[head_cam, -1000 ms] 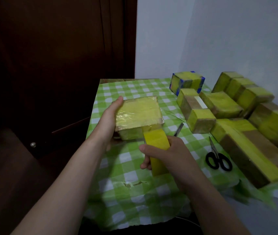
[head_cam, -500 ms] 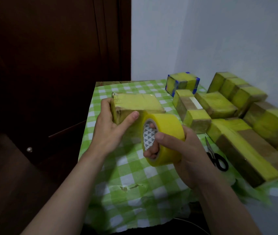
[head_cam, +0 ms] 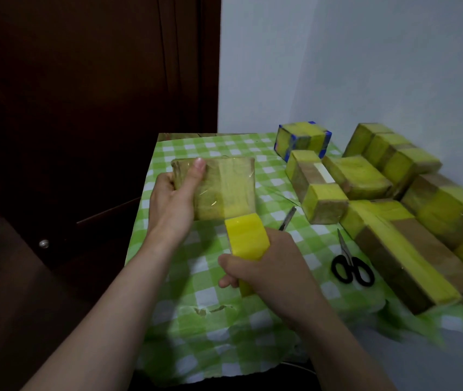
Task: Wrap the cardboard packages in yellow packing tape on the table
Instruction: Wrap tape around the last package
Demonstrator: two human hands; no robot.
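A flat cardboard package [head_cam: 224, 187] is held tilted above the green checked tablecloth [head_cam: 196, 277], its brown face toward me with a band of yellow tape down its middle. My left hand [head_cam: 174, 198] grips its left edge, thumb on the front face. My right hand [head_cam: 267, 266] holds the roll of yellow packing tape [head_cam: 248, 241] just below the package. A strip of tape runs from the roll up onto the package.
Several taped cardboard packages [head_cam: 394, 198] are stacked along the right side by the white wall. Black-handled scissors [head_cam: 350, 266] and a small cutter [head_cam: 288, 218] lie on the cloth right of my right hand. A dark wooden door stands at the left.
The package was turned over so a brown face now shows. The tape roll moved down and toward me, drawing a strip of tape across that face.
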